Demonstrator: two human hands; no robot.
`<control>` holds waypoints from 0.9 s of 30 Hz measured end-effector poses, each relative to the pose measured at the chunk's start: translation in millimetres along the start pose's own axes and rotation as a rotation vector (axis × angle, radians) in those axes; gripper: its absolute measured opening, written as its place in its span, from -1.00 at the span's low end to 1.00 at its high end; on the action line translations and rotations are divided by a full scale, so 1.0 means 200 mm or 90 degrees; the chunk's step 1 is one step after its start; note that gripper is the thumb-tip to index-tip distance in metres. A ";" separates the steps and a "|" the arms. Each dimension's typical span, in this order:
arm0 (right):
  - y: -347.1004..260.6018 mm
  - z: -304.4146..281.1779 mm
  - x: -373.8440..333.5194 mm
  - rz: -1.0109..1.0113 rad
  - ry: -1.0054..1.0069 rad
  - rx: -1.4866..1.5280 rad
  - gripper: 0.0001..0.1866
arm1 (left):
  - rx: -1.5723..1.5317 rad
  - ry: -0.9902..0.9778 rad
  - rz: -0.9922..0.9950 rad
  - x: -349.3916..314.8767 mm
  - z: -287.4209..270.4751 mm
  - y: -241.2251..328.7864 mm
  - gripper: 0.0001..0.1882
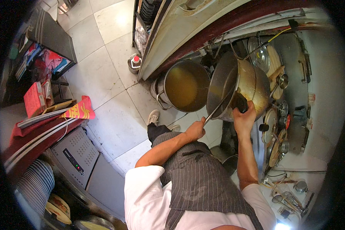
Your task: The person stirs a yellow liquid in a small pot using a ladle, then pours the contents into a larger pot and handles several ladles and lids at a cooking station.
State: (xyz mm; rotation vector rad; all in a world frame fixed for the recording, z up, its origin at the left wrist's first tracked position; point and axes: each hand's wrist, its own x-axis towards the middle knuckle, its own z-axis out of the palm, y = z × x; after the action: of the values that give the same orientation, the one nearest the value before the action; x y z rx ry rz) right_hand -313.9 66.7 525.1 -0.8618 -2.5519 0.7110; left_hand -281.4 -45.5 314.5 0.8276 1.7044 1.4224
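Left hand [196, 130] clamped round metal rod [214, 112] reaching into large tilted pot [255, 82], right beside stockpot [170, 89] of yellowish liquid. Right hand [245, 117] gripping dark piece [239, 102] at tilted pot's side.

"Where can a hand pass?"
"Left of the left hand [196, 129], above the floor tiles [115, 100]."
"Ahead of it?"
"The stockpot [204, 84] stands in the way; beyond the right hand [244, 118], the tilted pot [253, 82] does."
"Between the hands?"
"A metal rod [214, 112] slants across from the left grip."
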 end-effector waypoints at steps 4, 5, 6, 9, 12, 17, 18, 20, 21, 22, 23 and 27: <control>0.10 0.04 0.01 -0.020 0.003 -0.035 -0.84 | 0.018 0.033 -0.004 0.04 0.05 -0.04 -0.60; 0.10 0.05 0.02 -0.013 -0.003 -0.017 -0.83 | 0.018 0.043 -0.005 0.04 0.04 -0.04 -0.60; 0.09 0.06 0.02 -0.007 -0.009 0.002 -0.83 | 0.016 0.044 -0.011 0.04 0.04 -0.04 -0.60; 0.12 0.08 0.03 0.002 -0.022 -0.024 -0.81 | 0.015 0.045 -0.031 0.06 0.00 -0.03 -0.60; 0.13 0.11 0.04 -0.007 -0.016 -0.035 -0.81 | 0.027 0.037 -0.054 0.08 -0.05 -0.02 -0.61; 0.05 0.14 0.05 0.017 -0.031 -0.024 -0.78 | 0.088 0.062 -0.074 0.09 -0.10 -0.02 -0.63; 0.05 0.15 0.05 0.011 -0.027 -0.026 -0.77 | 0.109 0.069 -0.075 0.09 -0.12 -0.02 -0.64; 0.05 0.16 0.06 0.011 -0.019 -0.037 -0.76 | 0.151 0.082 -0.077 0.08 -0.15 -0.03 -0.64; 0.05 0.17 0.07 0.017 -0.016 -0.047 -0.76 | 0.163 0.088 -0.083 0.08 -0.17 -0.03 -0.64; 0.05 0.18 0.07 0.022 -0.012 -0.057 -0.77 | 0.176 0.093 -0.090 0.08 -0.19 -0.04 -0.64; 0.07 0.18 0.08 0.005 -0.014 -0.060 -0.77 | 0.187 0.100 -0.096 0.08 -0.22 -0.04 -0.64; 0.10 0.18 0.09 -0.015 -0.032 -0.063 -0.76 | 0.246 0.098 -0.105 0.07 -0.31 -0.06 -0.63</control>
State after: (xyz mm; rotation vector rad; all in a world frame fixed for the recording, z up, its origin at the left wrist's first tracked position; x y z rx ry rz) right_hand -335.1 78.4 488.1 -0.8538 -2.6568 0.6123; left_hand -342.6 -66.3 306.0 0.7719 2.1548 1.0835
